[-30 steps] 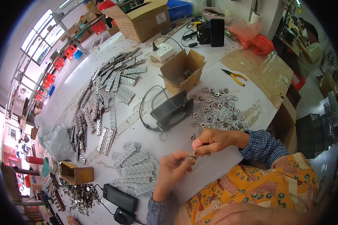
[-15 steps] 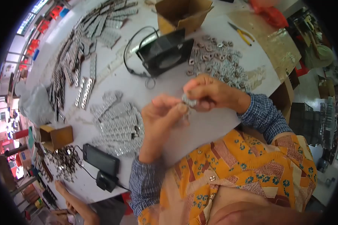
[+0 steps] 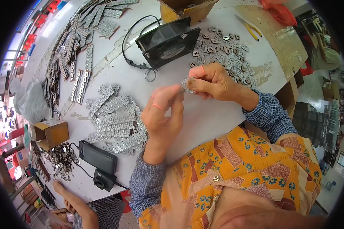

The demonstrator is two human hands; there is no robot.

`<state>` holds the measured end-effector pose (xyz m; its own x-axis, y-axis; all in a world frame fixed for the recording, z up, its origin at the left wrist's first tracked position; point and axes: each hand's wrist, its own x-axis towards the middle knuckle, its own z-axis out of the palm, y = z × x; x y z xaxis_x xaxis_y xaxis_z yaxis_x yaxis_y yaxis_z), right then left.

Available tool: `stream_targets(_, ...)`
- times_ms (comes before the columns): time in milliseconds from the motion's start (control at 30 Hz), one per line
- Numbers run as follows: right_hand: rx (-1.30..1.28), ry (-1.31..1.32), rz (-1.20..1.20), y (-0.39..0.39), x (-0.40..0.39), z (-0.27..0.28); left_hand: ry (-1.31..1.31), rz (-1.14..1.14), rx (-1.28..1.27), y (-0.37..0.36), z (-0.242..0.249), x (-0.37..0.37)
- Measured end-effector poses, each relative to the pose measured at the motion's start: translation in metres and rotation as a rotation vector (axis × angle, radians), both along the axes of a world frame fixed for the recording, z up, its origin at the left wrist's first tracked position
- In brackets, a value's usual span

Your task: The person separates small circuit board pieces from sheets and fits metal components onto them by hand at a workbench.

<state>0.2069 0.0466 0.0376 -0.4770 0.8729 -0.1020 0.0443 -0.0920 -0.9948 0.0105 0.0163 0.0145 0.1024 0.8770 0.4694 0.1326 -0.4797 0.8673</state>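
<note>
My right hand [image 3: 214, 82] pinches a small silver metal part [image 3: 186, 84] between thumb and fingertips, raised above the white table [image 3: 206, 118]. My left hand [image 3: 165, 112], with a pink cot on one finger, meets it from the left, its fingertips touching the same part. Beyond my right hand lies a scatter of several small loose metal pieces [image 3: 221, 47]. Left of my left hand is a heap of silver strips [image 3: 116, 118].
A black fan [image 3: 167, 41] with its cable sits at the top centre, a cardboard box [image 3: 187, 9] behind it. Yellow pliers [image 3: 248, 28] lie far right. A black device [image 3: 97, 157] and small carton [image 3: 51, 133] sit lower left. Another person's arm [image 3: 70, 200] shows at the bottom left.
The view has tilted down toward my lap. My hands have stayed together on the small part, with the left fingers now spread wider and raised.
</note>
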Motion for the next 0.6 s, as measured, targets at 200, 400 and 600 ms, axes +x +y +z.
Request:
stream_targets(200, 0.028, -0.044, 0.013, 0.0011, -0.0001, -0.0010, 0.056, 0.055, 0.043, 0.0013, -0.0066, 0.0013)
stream_targets(400, -0.022, -0.049, -0.024, 0.0019, -0.0015, 0.0018, 0.036, 0.065, -0.023, 0.0009, -0.0054, 0.0026)
stream_targets(600, -0.056, -0.025, -0.037, 0.0012, -0.0017, 0.0010, -0.043, 0.039, -0.131, -0.0016, -0.0063, 0.0013)
